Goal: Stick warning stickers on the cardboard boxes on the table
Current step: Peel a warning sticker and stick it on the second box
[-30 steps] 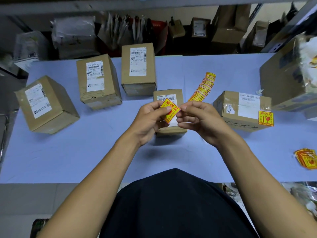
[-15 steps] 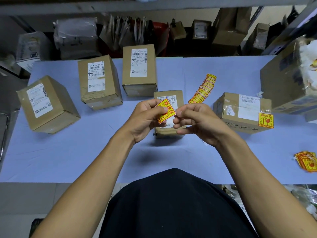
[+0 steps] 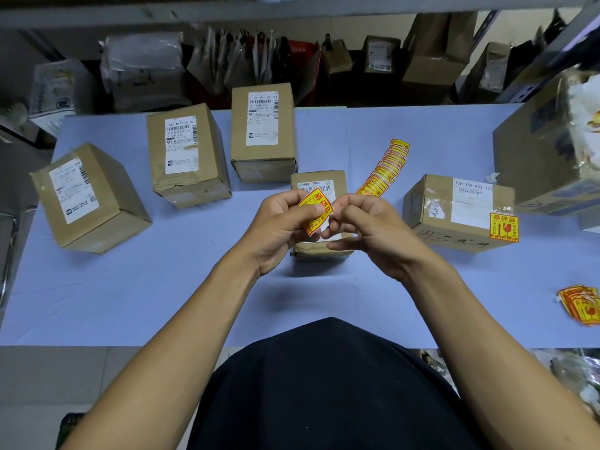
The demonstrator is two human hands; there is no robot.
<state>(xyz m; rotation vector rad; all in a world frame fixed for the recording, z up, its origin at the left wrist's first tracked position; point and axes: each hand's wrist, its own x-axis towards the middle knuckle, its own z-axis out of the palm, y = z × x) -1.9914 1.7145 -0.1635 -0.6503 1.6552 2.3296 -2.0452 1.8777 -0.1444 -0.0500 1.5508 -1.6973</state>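
My left hand (image 3: 279,227) and my right hand (image 3: 373,232) together pinch a yellow and red warning sticker (image 3: 316,211), held curved above a small cardboard box (image 3: 319,181) at the table's middle. My left thumb presses its left face; my right fingertips grip its right edge. Three more cardboard boxes with white labels sit to the left: one far left (image 3: 89,199), one behind it (image 3: 186,157), one further back (image 3: 263,131). A box on the right (image 3: 454,212) carries a warning sticker (image 3: 504,227) on its front corner.
A strip of stickers (image 3: 386,168) lies on the blue table (image 3: 162,287) behind my hands. A loose pile of stickers (image 3: 581,305) sits at the right edge. A large taped box (image 3: 548,151) stands at the far right. Shelves with parcels are behind.
The sticker has turned more upright and bent between my fingers, and my hands have shifted slightly. The boxes have not moved.
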